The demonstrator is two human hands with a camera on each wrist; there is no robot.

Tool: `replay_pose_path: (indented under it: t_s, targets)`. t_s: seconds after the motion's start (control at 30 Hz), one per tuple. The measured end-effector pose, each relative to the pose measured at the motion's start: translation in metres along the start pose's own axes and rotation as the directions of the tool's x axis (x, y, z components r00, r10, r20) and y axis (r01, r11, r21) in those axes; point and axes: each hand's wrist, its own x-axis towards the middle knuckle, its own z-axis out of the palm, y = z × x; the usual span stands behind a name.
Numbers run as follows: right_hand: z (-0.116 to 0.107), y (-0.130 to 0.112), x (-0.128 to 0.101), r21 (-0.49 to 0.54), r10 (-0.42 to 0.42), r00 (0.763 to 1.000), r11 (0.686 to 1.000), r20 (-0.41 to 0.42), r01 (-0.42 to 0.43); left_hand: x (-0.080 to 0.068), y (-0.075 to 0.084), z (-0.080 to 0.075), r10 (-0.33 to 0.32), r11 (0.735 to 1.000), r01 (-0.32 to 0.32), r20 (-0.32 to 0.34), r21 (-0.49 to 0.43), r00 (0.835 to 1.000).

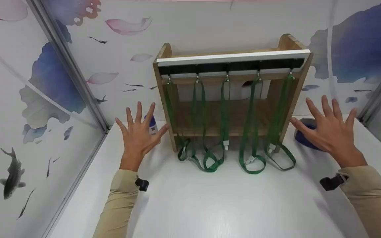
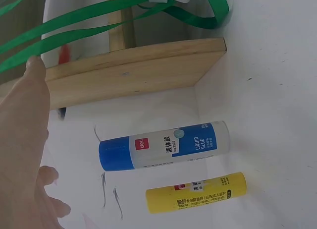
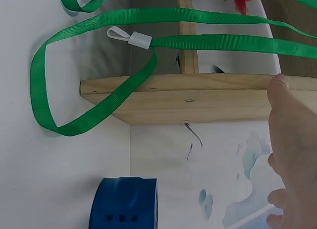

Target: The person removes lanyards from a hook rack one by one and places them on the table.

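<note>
My left hand (image 1: pixel 139 137) is spread beside the left side of a wooden rack (image 1: pixel 169 109), its fingers straight and holding nothing. On the rack's other side my right hand (image 1: pixel 334 134) is also spread and holds nothing. Several green lanyards (image 1: pixel 223 109) hang by metal clips from a black strip (image 1: pixel 210 67) along the rack's white front edge. Their lower loops, with white plastic pieces, lie on the white table. In the left wrist view a liquid glue bottle (image 2: pixel 166 145) with a blue cap stands near my left hand, beside a yellow tube (image 2: pixel 198 192).
A blue round object (image 3: pixel 124 204), partly cut off in the right wrist view, sits on the table (image 1: pixel 223 201) by my right hand. Painted wall panels (image 1: pixel 127 46) rise behind and to the left, joined by a metal post (image 1: pixel 68 62).
</note>
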Motion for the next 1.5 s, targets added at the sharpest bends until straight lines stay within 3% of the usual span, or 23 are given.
replay_pose_path:
  t_s: [0.3,0.5,0.63,0.8,0.9,1.0,1.07,1.27,1.5]
  targets:
    - [0.0,0.0,-0.002,0.022,0.005,1.0,1.0,-0.021,-0.005,0.001,0.001,0.002,0.0,1.0,0.0,-0.043,-0.009,0.999]
    - [0.0,-0.003,-0.007,0.094,0.006,0.989,0.996,-0.147,0.008,-0.002,0.003,0.003,0.002,0.998,-0.009,-0.116,-0.059,0.993]
    - [0.002,-0.015,-0.013,0.189,0.034,0.955,0.982,-0.296,0.024,-0.007,0.007,0.005,0.023,0.992,-0.048,-0.208,-0.118,0.978]
    - [0.006,-0.039,-0.021,0.289,0.053,0.889,0.953,-0.455,0.091,-0.012,0.015,0.012,0.07,0.972,-0.137,-0.323,-0.189,0.944]
    - [0.008,-0.054,-0.023,0.319,0.03,0.849,0.933,-0.527,0.165,-0.013,0.022,0.017,0.065,0.952,-0.163,-0.351,-0.258,0.934]
    - [0.01,-0.067,-0.024,0.346,0.01,0.813,0.908,-0.582,0.237,-0.013,0.03,0.021,0.027,0.921,-0.154,-0.336,-0.358,0.942]
    - [0.011,-0.075,-0.024,0.374,0.009,0.804,0.888,-0.594,0.266,-0.012,0.036,0.023,-0.008,0.894,-0.132,-0.311,-0.429,0.95]
    - [0.015,-0.092,-0.022,0.476,0.068,0.827,0.843,-0.558,0.252,-0.008,0.047,0.032,-0.087,0.784,-0.085,-0.244,-0.615,0.966]
    - [0.02,-0.102,-0.019,0.517,0.137,0.848,0.838,-0.512,0.177,-0.005,0.048,0.037,-0.121,0.751,-0.055,-0.218,-0.659,0.969]
